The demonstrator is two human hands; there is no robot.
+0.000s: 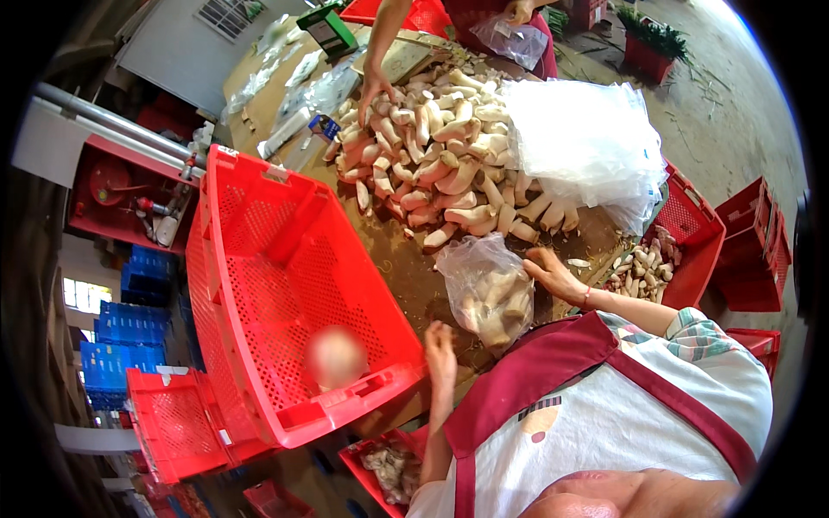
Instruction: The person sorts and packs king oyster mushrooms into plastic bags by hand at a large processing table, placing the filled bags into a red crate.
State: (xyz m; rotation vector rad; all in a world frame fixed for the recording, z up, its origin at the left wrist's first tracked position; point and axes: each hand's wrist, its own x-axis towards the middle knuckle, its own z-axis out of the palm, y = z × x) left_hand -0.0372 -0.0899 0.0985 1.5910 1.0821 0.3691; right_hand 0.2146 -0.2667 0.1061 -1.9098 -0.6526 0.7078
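A clear plastic bag (489, 291) with several king oyster mushrooms (495, 330) in it stands on the table's near edge, against my apron. My right hand (556, 275) is at the bag's right side, fingers spread; whether they touch the plastic is hard to tell. To the left of the bag, my left hand (441, 353) is by the corner of a red perforated crate (259, 349), its fingers loosely bent with nothing visible in them. Beyond the bag lies a large heap of loose king oyster mushrooms (440, 155). A pale, blurred thing (337, 357) sits inside the crate.
A stack of clear plastic bags (583, 136) lies right of the heap. Across the table, a co-worker's hand (374, 87) reaches into the mushrooms; the other holds a bag (511, 40). A green scale (329, 31) stands behind. A red crate (696, 239) at right holds small mushroom pieces (644, 269).
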